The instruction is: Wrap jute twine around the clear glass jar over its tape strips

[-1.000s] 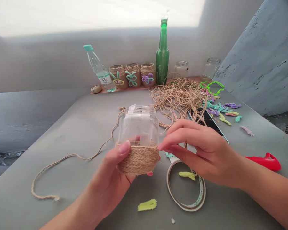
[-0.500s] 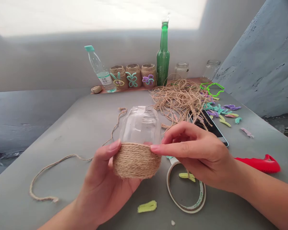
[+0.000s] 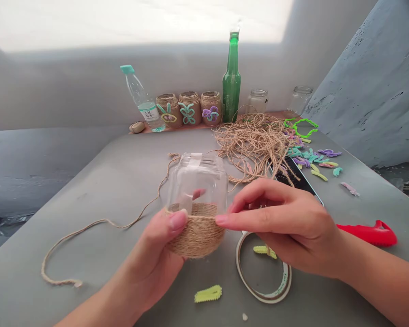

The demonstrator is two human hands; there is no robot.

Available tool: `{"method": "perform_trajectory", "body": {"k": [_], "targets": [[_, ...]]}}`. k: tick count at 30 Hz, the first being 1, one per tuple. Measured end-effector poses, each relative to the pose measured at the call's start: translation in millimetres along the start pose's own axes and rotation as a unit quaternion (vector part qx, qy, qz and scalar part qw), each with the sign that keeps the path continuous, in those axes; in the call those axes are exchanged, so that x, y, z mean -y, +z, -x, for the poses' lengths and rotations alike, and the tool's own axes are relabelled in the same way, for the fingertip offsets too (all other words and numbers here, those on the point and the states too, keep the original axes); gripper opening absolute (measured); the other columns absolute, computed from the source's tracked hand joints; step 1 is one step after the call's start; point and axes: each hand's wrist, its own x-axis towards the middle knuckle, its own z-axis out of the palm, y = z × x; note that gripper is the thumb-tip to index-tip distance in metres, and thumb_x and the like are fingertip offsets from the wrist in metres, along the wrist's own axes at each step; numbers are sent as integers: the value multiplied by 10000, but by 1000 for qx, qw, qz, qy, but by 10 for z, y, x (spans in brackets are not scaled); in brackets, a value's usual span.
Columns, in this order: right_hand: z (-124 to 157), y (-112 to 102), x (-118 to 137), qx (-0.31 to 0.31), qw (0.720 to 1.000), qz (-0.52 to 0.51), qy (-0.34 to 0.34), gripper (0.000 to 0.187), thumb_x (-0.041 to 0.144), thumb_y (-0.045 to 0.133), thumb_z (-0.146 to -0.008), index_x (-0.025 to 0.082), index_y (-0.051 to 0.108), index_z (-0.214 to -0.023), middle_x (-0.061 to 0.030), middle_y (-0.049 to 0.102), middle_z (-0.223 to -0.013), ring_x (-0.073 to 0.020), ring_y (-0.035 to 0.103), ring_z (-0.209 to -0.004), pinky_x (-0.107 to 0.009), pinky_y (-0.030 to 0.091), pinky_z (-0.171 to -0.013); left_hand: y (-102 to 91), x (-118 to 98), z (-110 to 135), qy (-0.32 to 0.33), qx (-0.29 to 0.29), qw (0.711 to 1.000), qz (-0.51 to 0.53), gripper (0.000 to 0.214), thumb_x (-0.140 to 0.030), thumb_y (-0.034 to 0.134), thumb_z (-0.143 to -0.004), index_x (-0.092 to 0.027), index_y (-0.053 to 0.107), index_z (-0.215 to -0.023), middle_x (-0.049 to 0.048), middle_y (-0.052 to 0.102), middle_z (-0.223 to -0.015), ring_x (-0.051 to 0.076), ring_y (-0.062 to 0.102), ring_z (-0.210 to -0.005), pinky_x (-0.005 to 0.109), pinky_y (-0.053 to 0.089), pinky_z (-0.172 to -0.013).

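A glass jar is tilted in front of me, its lower half wound with jute twine. My left hand is closed around the wrapped part, with the thumb pressing on the top rows. At the jar's right side, my right hand pinches the twine, its index fingertip against the upper edge of the winding. A short bit of twine shows below that hand; what lies inside its curled fingers is hidden. Bare glass and a pale strip show above the twine.
A roll of tape and a yellow fuzzy piece lie nearby. Right are a red-handled tool, a phone and a twine heap. Behind stand a green bottle, a water bottle and twine-wrapped jars.
The jar has tilted and dropped slightly, showing more of its inside. My left thumb has moved right onto the winding's front. My right hand has shifted slightly downward with it.
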Motion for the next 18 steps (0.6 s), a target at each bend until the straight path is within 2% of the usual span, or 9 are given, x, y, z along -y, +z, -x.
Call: {"method": "perform_trajectory", "body": {"k": [4, 6, 9, 12, 14, 18], "targets": [[-29, -5, 25, -9, 1000, -17, 13, 402, -8, 512, -998, 178, 765, -1248, -90, 718, -1115, -139, 726, -1033, -238, 618, -912, -13, 11, 6, -7, 21, 999, 38, 329, -404, 833, -799, -258, 848, -1094, 46, 879, -971, 238, 787, -902, 281, 641, -784], [-34, 1, 24, -14, 1000, -19, 20, 381, -18, 523, -991, 159, 772, -1219, -95, 726, -1127, -137, 727, -1042, -235, 614, -921, -10, 18, 14, -2, 13, 999, 42, 339, -421, 827, -791, -249, 853, -1082, 55, 880, -969, 245, 794, -886, 294, 649, -777], [-33, 18, 2, -28, 999, -21, 22, 344, -41, 564, -963, 122, 772, -1182, -96, 740, -1119, -132, 721, -1033, -229, 604, -923, 2, 18, 30, 6, -2, 999, 42, 414, -451, 824, -752, -211, 852, -1088, 100, 877, -978, 271, 803, -870, 312, 657, -745], [-24, 39, -23, -39, 998, -36, 27, 312, -48, 599, -940, 98, 775, -1152, -95, 741, -1068, -129, 708, -991, -229, 599, -894, 20, -2, 46, 6, 16, 998, 63, 469, -443, 800, -751, -167, 839, -1128, 143, 873, -1012, 296, 815, -898, 341, 662, -785], [-18, 55, -28, -51, 995, -61, 55, 283, -16, 644, -936, 124, 789, -1135, -96, 717, -1087, -141, 693, -1007, -249, 599, -895, 35, -19, 49, 6, 41, 996, 84, 447, -423, 786, -768, -153, 841, -1120, 151, 870, -1039, 296, 820, -904, 355, 663, -817], [-24, 94, -12, -76, 978, -132, 143, 182, 133, 807, -885, 211, 822, -1048, -92, 666, -1161, -212, 597, -1208, -333, 577, -1007, 57, -33, 37, 4, 81, 991, 104, 433, -425, 763, -792, -147, 843, -1113, 149, 870, -1035, 301, 827, -876, 352, 667, -790]]}}
